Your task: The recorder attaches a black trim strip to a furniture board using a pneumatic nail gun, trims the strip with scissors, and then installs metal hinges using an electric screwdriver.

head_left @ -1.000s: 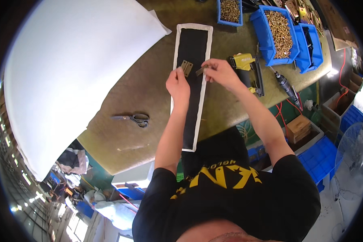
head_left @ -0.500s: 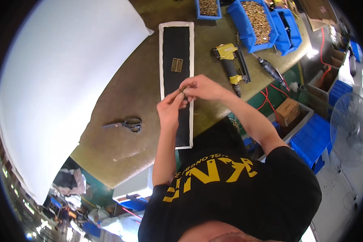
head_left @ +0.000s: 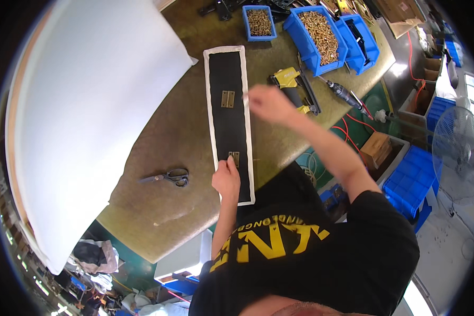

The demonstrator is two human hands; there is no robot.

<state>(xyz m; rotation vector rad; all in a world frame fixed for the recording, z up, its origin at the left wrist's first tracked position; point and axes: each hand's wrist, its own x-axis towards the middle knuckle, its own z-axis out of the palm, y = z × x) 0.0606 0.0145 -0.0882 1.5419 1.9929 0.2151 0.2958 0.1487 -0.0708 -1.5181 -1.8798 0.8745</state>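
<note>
Fingers of my left hand [head_left: 226, 179] are pressed down on a small brass hinge [head_left: 234, 157] near the lower end of the long black panel with the white border [head_left: 227, 124]; they look flat and together on it, holding it in place rather than gripping. Half a second ago both hands met over the middle of the panel, working one small piece between them. Now they have parted: the left has slid down to seat that hinge, and the right hand [head_left: 268, 102] has lifted off to the right of the panel, near the yellow nail gun [head_left: 292, 87]. Whether its fingers pinch anything I cannot tell; something pale shows at the tips, too blurred to name. I judge the second hinge is now placed, since the first hinge [head_left: 227, 98] already lies higher up the panel. The panel lies lengthwise on the desk [head_left: 184, 137], scissors [head_left: 168, 176] to its left, blue bins of screws [head_left: 321, 34] beyond.
</note>
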